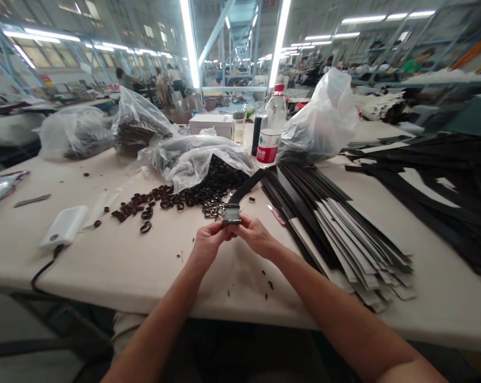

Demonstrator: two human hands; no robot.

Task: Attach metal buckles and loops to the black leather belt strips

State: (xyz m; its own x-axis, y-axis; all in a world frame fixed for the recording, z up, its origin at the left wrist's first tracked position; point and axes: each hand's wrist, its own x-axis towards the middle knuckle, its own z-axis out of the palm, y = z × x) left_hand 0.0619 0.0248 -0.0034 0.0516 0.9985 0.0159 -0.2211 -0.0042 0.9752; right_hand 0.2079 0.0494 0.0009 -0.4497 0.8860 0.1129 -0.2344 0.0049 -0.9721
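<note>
Both hands meet at the middle of the table around the end of a black belt strap (246, 189), which has a dark metal buckle (231, 221) at its near end. My left hand (210, 238) pinches the buckle end from the left, its fingers closed. From the right, my right hand (254, 232) grips the same end between thumb and fingers. The strap slants away up and right toward a stack of black strips. Just beyond the hands lies a small pile of metal buckles (212, 209). Fingertips under the buckle are partly hidden.
Brown and black loops (137, 205) lie scattered left. Black and white strips (344, 234) are stacked right, with a small pink-handled tool (278, 215) beside them. Behind stand a red-capped bottle (269, 127) and plastic bags (320, 117). A white power bank (64, 227) sits left.
</note>
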